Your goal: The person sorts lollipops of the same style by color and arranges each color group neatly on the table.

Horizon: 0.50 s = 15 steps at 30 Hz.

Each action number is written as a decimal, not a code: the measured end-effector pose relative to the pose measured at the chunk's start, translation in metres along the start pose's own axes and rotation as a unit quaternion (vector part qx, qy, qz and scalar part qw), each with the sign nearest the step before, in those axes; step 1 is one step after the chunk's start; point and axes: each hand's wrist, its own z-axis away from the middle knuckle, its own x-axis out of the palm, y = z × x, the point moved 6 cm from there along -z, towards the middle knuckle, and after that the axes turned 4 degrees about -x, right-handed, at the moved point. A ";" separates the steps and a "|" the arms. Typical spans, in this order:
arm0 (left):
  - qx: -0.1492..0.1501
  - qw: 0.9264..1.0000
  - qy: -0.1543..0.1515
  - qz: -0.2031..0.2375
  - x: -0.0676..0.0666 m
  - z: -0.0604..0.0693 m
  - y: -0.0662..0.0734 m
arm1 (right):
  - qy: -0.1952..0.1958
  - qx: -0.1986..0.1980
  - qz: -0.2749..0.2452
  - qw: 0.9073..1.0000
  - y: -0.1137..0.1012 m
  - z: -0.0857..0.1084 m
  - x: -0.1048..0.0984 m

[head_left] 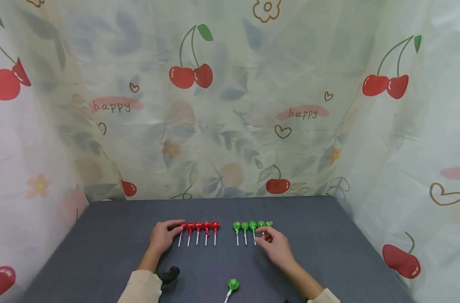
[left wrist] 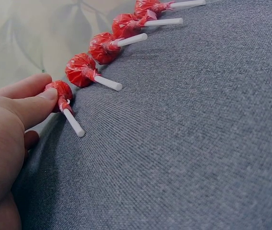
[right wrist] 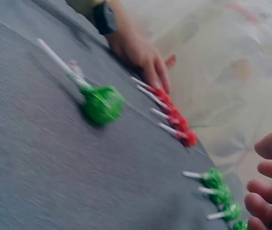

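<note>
In the head view my left hand is at the left end of a row of several red-wrapped lollipops with white sticks. In the left wrist view its thumb and index finger pinch the wrapped head of the end red lollipop, which lies on the cloth. My right hand hovers at the right part of a row of green lollipops, partly covering them. The right wrist view shows its fingers apart and loosely bent, holding nothing. A single green lollipop lies nearer to me, stick toward me.
Dark grey cloth covers the table. Behind and at both sides hangs a curtain printed with cherries. A black strap-like device sits at my left wrist. A gap separates the red and green rows.
</note>
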 end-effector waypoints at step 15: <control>-0.003 1.000 0.001 -0.004 0.000 0.000 0.001 | -0.208 -0.088 0.006 0.974 -0.028 0.038 0.051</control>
